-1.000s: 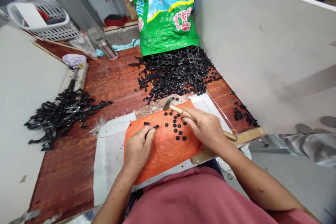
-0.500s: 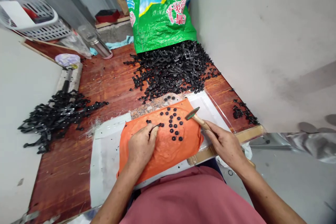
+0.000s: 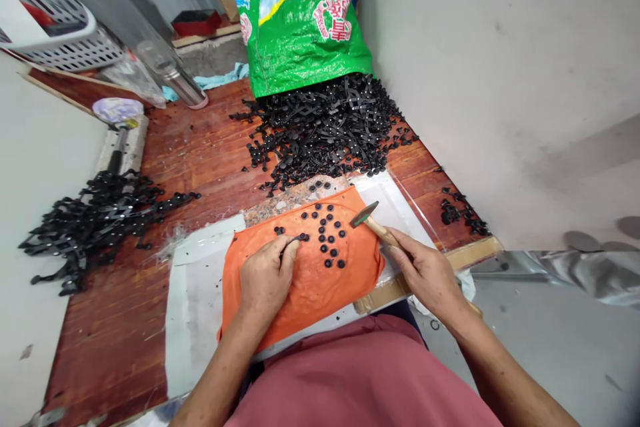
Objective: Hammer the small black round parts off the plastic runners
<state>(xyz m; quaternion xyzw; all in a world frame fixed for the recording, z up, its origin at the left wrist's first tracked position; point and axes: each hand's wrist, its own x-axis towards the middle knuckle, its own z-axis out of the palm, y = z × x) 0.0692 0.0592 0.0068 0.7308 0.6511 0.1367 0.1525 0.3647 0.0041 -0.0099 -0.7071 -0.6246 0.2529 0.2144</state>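
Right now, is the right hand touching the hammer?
Touching. The head view shows the right hand wrapped around the hammer at its wooden shaft.

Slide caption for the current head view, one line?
Left hand pinches a black part over orange cloth; right hand grips a hammer.

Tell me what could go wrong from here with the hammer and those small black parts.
The left hand pinches a black piece with its fingers close to the exposed end, so a stray hammer blow might catch them. Loose black discs lie just beside that end and could get knocked about. The orange cloth beneath is wrinkled, so it might shift under a knock.
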